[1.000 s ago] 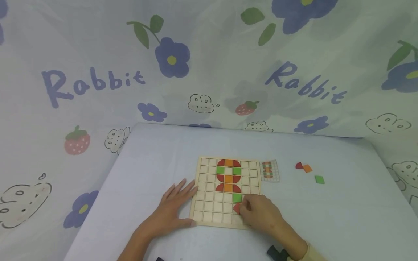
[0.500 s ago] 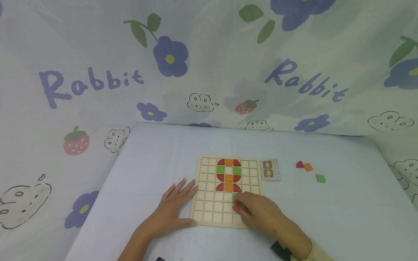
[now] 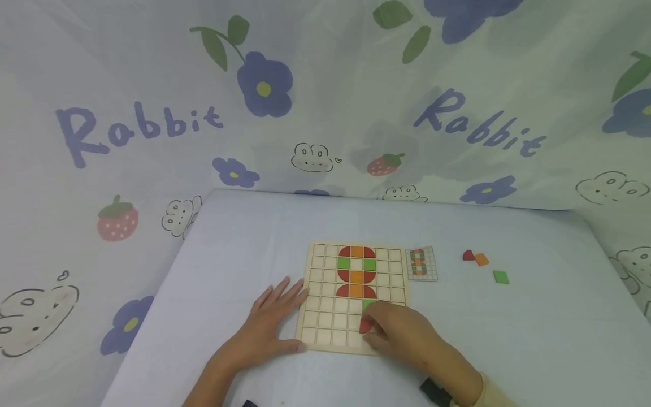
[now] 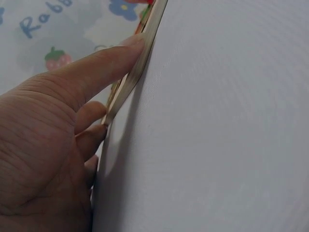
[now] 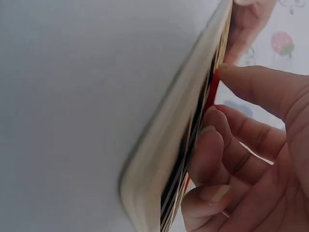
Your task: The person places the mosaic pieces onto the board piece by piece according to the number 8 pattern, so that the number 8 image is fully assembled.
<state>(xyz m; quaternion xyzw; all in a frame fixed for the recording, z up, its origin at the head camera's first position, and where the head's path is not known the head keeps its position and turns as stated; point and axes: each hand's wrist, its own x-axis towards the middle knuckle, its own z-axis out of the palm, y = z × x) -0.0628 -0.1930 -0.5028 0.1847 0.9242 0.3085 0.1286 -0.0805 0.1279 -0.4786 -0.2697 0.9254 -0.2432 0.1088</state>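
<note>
A wooden grid board (image 3: 324, 337) lies on the table with red, orange and green tiles set in several cells. My right hand (image 3: 407, 333) pinches a red quarter-circle tile (image 3: 364, 325) low over the board's grid. In the right wrist view, thumb and fingers meet around this red tile (image 5: 213, 89) at the board's surface. Just above it, a green tile (image 3: 368, 304) is partly covered by the hand. My left hand (image 3: 269, 325) rests at the board's left edge, fingers spread. The left wrist view shows that thumb (image 4: 128, 50) against the board's rim.
A pattern card (image 3: 422, 271) lies against the board's upper right side. Farther right are a loose red tile (image 3: 468, 255), an orange tile (image 3: 481, 259) and a green tile (image 3: 500, 277). A printed curtain (image 3: 330, 124) stands behind the table.
The red tile has turned in my right fingers; its pointed corner faced left before, and its curved side shows now. The right hand shifted slightly left. My left hand has stayed put.
</note>
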